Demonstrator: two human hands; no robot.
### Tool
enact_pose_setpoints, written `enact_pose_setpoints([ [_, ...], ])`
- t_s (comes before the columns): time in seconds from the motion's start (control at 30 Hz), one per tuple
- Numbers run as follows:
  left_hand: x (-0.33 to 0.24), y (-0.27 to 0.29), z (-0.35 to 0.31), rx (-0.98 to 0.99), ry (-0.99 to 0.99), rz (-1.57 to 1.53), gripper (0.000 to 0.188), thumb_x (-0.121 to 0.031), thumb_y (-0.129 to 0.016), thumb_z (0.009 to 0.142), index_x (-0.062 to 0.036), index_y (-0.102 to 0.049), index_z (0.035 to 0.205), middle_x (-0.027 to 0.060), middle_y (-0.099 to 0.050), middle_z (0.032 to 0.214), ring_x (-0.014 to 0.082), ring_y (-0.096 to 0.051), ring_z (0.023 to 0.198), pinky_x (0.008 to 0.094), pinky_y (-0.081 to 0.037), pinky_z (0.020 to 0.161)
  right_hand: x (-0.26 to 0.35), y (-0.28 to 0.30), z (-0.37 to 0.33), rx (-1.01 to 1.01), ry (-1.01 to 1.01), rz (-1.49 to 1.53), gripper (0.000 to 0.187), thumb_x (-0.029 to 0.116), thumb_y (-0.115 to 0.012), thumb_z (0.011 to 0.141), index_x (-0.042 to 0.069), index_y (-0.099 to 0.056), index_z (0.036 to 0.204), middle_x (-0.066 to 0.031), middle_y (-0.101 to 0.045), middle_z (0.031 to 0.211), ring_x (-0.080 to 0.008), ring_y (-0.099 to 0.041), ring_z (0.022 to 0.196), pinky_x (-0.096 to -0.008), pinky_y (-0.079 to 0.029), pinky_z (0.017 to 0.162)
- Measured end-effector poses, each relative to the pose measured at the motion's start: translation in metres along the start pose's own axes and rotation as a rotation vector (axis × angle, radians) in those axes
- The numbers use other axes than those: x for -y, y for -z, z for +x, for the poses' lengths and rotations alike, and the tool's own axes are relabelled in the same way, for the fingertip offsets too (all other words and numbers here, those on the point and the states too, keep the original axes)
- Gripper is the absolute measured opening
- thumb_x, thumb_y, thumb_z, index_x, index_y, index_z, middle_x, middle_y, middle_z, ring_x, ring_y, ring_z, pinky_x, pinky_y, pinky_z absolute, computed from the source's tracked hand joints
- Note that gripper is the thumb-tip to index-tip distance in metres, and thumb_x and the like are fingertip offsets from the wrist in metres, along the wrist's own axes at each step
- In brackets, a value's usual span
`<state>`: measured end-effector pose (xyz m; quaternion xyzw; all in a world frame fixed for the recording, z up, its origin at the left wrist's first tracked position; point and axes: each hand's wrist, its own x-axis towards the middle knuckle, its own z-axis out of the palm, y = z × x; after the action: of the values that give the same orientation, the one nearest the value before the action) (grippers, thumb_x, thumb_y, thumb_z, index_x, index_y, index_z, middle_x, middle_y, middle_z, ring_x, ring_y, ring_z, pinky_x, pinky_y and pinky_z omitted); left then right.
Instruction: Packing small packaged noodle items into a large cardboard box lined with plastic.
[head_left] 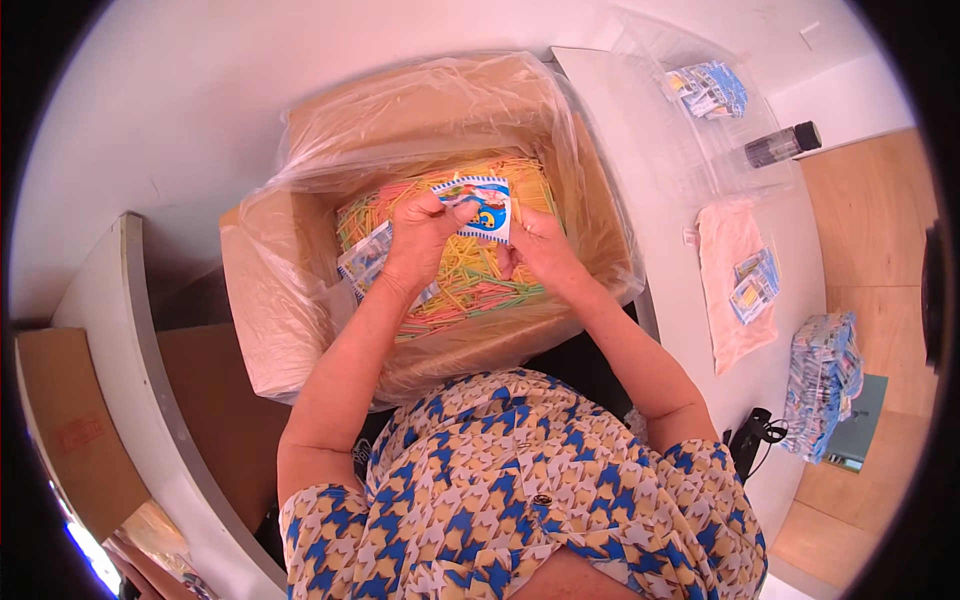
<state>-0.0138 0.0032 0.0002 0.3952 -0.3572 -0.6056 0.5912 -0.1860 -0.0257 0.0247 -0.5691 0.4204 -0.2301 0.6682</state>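
Note:
Above an open cardboard box (270, 325) lined with clear plastic, I hold a small blue-and-white packet (488, 212) between both hands. My left hand (418, 238) is closed, pinching the packet's left side with the thumb on its front. My right hand (540, 250) is closed at its right edge, its fingers partly hidden behind it. A yellow stick appears to show by the right fingertips. Under the packet lies a mass of thin pink, yellow and green sticks (470, 275). More packets (368, 255) rest on the sticks, partly covered by my left hand and wrist.
On the white table at right are a clear plastic bin (690, 165) with packets (710, 90), a dark-capped bottle (775, 147), and a pink cloth (730, 330) with packets (755, 287) on it. A packet-filled basket (822, 380) stands farther right. Another cardboard box (75, 400) is at far left.

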Motion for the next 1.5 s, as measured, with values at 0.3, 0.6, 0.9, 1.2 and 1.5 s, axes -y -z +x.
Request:
enact_pose_setpoints([
  [0.3,0.002,-0.003,-0.002,0.053,0.085,-0.134,0.014,-0.005,-0.063,0.083,-0.0014,-0.067,0.096,0.003,-0.067,0.086,0.0104,-0.06,0.077,0.0277,-0.049,0.073,-0.007,-0.024,0.003,-0.013,0.044,0.271,0.022,0.024,-0.048,0.093,0.004,-0.056,0.096,-0.0009,-0.052,0.059,-0.0085,-0.05,0.046,-0.022,-0.046,0.044],
  [0.6,-0.011,0.008,0.005,0.161,-0.052,-0.459,0.023,-0.006,-0.055,0.088,0.0002,-0.057,0.11,0.0156,-0.056,0.121,0.0247,-0.052,0.114,0.036,-0.038,0.101,0.015,0.039,-0.014,0.321,-0.12,-0.24,0.034,0.039,-0.047,0.093,0.007,-0.054,0.085,-0.0004,-0.049,0.061,-0.0089,-0.048,0.049,-0.0232,-0.038,0.043],
  [0.9,0.012,-0.01,0.008,-0.023,-0.02,0.108,0.024,-0.015,-0.041,0.097,-0.0027,-0.049,0.117,0.0096,-0.063,0.108,0.0147,-0.058,0.102,0.0297,-0.043,0.091,0.016,-0.01,0.002,0.398,0.198,-0.952,0.031,0.027,-0.05,0.088,-0.004,-0.055,0.089,-0.0216,-0.058,0.074,-0.0347,-0.06,0.069,-0.0446,-0.045,0.068],
  [1.2,0.004,-0.017,0.005,-0.004,0.0,-0.024,0.023,-0.016,-0.041,0.097,-0.0034,-0.047,0.116,0.0114,-0.062,0.106,0.0166,-0.06,0.098,0.0308,-0.047,0.086,-0.012,-0.022,0.011,0.419,0.082,-0.602,0.038,0.035,-0.051,0.089,-0.003,-0.055,0.093,-0.0156,-0.059,0.07,-0.0252,-0.057,0.055,-0.0353,-0.047,0.056],
  [1.5,0.0,-0.003,0.006,-0.097,0.103,-0.214,0.018,-0.011,-0.052,0.092,-0.0052,-0.057,0.108,0.0024,-0.064,0.098,0.011,-0.06,0.087,0.028,-0.048,0.081,-0.009,0.012,0.008,-0.204,0.015,0.451,0.029,0.031,-0.047,0.092,0.009,-0.047,0.073,-0.0031,-0.054,0.082,-0.0129,-0.051,0.076,-0.0263,-0.043,0.069],
])
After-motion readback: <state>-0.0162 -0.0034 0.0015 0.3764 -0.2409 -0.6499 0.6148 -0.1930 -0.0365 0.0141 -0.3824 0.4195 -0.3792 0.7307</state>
